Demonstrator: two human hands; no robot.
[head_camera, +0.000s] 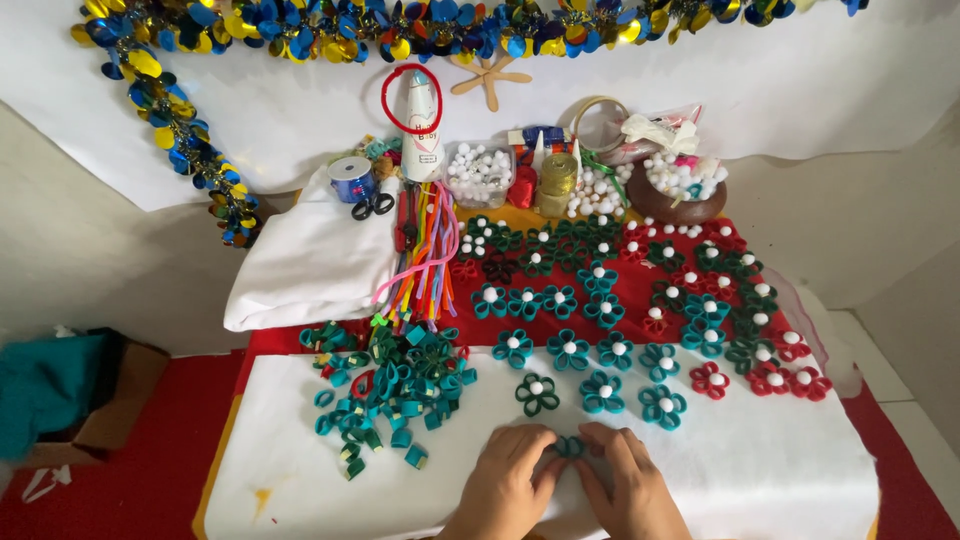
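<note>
Pinching teal felt flower (570, 446) | left hand (503, 480), right hand (632, 482) (lying flat, roundish)

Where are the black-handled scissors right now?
In the head view, the scissors lie upper left of centre on the folded white cloth, below the blue ribbon spool, left of the pipe cleaners.

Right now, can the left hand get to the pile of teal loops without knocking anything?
Probably yes. The left hand sits beside the pile of teal loops, with only bare white sheet between them.
</note>
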